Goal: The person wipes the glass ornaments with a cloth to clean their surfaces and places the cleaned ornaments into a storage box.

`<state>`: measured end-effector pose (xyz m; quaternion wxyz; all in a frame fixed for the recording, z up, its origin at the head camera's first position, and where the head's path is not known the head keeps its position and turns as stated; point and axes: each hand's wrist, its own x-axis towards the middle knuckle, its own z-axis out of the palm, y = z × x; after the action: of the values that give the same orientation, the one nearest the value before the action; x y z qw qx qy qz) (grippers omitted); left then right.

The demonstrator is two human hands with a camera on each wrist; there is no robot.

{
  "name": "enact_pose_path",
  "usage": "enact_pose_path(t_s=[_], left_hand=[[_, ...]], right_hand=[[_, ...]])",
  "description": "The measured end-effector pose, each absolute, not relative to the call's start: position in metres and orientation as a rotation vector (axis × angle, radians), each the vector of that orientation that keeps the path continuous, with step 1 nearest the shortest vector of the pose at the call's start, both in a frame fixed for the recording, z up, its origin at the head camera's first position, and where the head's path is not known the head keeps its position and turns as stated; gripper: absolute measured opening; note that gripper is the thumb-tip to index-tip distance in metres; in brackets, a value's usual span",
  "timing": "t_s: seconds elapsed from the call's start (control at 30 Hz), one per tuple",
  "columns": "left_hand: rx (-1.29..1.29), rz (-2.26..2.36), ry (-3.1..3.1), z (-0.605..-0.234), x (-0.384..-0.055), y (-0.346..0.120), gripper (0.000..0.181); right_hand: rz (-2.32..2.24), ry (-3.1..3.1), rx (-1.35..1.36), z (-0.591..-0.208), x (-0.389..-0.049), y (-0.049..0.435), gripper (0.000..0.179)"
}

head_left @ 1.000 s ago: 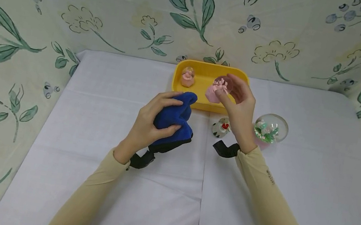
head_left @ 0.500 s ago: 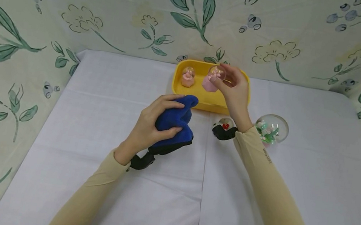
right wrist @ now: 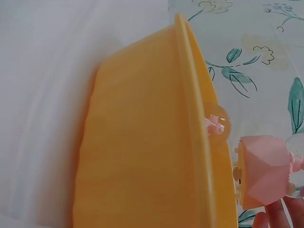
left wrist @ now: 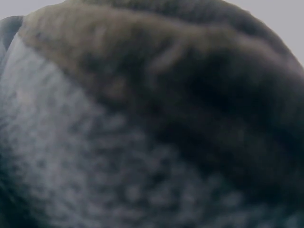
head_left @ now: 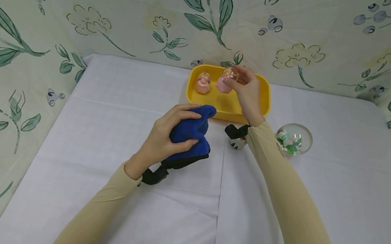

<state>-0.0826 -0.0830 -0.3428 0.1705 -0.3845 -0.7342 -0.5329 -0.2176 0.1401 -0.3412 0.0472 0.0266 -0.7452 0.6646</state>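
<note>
My right hand (head_left: 248, 96) pinches a small pink snow globe (head_left: 224, 86) by its clear dome, over the yellow tray (head_left: 219, 108). In the right wrist view, the faceted pink base (right wrist: 266, 168) shows at the tray's rim, with fingertips (right wrist: 278, 216) below the dome. A similar pink snow globe (head_left: 203, 85) stands inside the tray at the left. Bunched in my left hand (head_left: 162, 132) is a blue cloth (head_left: 188, 131) with a black edge, held in front of the tray. Blurred dark fabric (left wrist: 156, 123) fills most of the left wrist view.
A small white globe (head_left: 238, 144) stands in front of the tray, partly hidden by the black wrist strap (head_left: 236, 131). A larger globe with green and pink flowers (head_left: 293, 140) is to its right. Behind the white-covered table (head_left: 86, 132) hangs a floral cloth (head_left: 128, 10).
My right hand has carried the pink snow globe leftward and farther back, from the tray's front right to over its middle. The left hand with the blue cloth has barely shifted.
</note>
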Motion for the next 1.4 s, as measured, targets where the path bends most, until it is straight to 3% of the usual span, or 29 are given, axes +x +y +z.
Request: enact_pose_path(t_s=[0.47, 1.4], left_hand=[[-1.102, -1.511, -2.091, -0.341, -0.083, -0.082, 0.052], [-1.083, -1.511, -2.122, -0.34, -0.081, -0.08, 0.052]], right_hand=[[1.999, -2.369, -0.14, -0.352, -0.238, 0.132, 0.046], [1.871, -2.608, -0.336, -0.366, -0.254, 0.125, 0.045]])
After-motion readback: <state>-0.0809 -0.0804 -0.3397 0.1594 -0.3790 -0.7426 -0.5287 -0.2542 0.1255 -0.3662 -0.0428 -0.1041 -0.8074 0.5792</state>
